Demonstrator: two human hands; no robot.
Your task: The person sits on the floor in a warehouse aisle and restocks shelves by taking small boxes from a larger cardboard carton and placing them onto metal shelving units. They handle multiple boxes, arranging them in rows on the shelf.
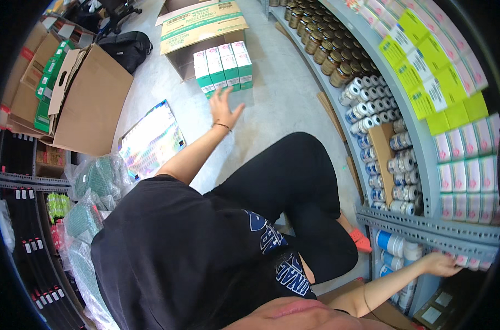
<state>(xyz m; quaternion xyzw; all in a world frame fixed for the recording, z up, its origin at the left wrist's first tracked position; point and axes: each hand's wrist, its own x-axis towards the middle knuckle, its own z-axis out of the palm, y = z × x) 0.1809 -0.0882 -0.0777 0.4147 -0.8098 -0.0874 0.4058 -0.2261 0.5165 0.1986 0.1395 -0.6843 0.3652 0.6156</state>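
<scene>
My left hand [225, 109] is open, fingers spread, just in front of a block of green-and-white boxes [222, 67] on the floor. Its fingertips overlap the boxes' lower front edge; whether they touch is unclear. A dark band circles that wrist. Out to the far right, my right hand [441, 265] reaches into a lower shelf, at a row of small pink-and-white boxes [473, 262] under the metal shelf edge. Its fingertips are partly lost against the boxes, so I cannot tell if they grip one.
An open cardboard carton [203, 27] lies behind the green-and-white boxes. A shiny patterned sheet [153, 137] is on the floor at left, near a large carton [93, 99] and bubble-wrapped bundles [98, 181]. Shelves at right hold jars [332, 61], white bottles [365, 118] and lime-green packs [420, 60].
</scene>
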